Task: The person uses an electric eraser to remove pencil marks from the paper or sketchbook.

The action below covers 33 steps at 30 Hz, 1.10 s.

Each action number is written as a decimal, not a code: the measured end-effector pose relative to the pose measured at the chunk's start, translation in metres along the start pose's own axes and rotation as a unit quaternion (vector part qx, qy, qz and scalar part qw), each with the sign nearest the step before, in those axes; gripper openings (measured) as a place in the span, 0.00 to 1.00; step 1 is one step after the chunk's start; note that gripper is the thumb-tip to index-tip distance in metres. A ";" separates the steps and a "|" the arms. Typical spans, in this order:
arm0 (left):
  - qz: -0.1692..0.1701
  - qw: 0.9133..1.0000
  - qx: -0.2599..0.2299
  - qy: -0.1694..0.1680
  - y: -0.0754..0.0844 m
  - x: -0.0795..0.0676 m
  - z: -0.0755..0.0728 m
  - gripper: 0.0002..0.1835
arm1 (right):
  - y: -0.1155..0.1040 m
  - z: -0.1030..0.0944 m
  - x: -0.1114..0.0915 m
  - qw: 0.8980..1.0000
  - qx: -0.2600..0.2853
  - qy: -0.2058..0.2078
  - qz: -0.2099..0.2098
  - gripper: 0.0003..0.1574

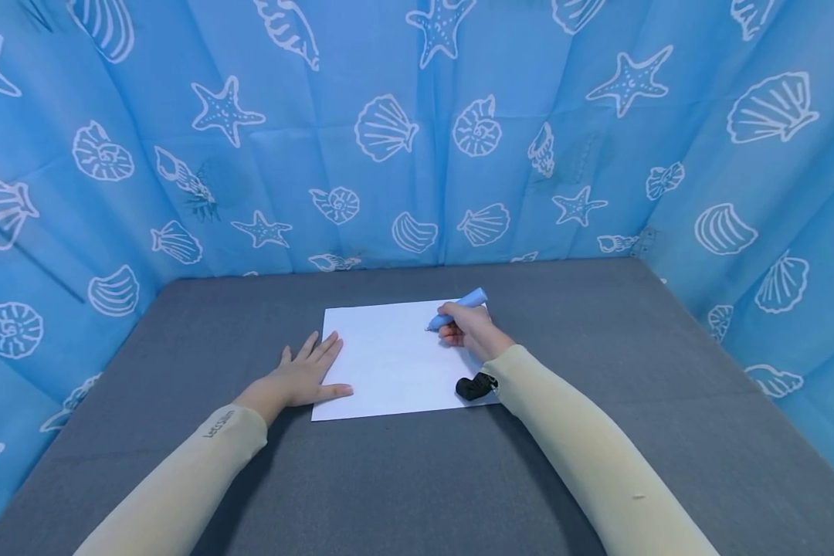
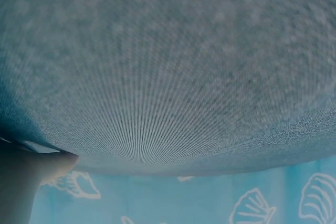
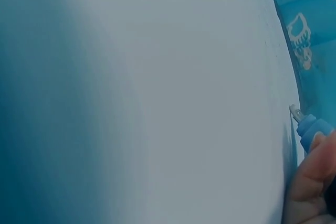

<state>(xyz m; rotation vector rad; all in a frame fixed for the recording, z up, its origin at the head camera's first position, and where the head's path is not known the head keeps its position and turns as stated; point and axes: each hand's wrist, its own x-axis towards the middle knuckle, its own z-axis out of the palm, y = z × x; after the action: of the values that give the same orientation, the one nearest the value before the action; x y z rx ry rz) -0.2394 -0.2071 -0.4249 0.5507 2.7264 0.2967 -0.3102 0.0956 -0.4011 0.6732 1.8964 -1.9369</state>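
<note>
A white sheet of paper (image 1: 389, 363) lies on the grey tabletop. My left hand (image 1: 306, 374) rests with spread fingers over the paper's left edge, its thumb and fingertips on the sheet. In the left wrist view only part of that hand (image 2: 31, 177) shows at the lower left. My right hand (image 1: 469, 328) holds a thick blue pen-shaped tool (image 1: 474, 298) over the paper's upper right part, its tip pointing down and left. Seen from the right wrist, the tool (image 3: 311, 129) has a narrow, pale, metallic-looking tip close to the paper, with fingers (image 3: 317, 166) curled around its barrel.
A grey cloth-covered table (image 1: 361, 486) extends around the paper. Blue curtains (image 1: 403, 185) with white shell and starfish prints stand behind it and along both sides. A black wrist device (image 1: 474, 387) sits at the right sleeve, over the paper's lower right corner.
</note>
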 end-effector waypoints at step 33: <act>0.003 1.000 0.003 -0.006 0.009 -0.008 -0.011 0.54 | 0.002 -0.005 0.003 1.000 -0.004 -0.016 -0.013 0.11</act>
<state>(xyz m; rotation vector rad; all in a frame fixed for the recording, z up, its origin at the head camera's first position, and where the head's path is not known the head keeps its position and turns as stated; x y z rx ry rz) -0.2338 -0.2037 -0.4103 0.5612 2.7159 0.2857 -0.3114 0.1011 -0.4041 0.6147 1.9034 -1.9431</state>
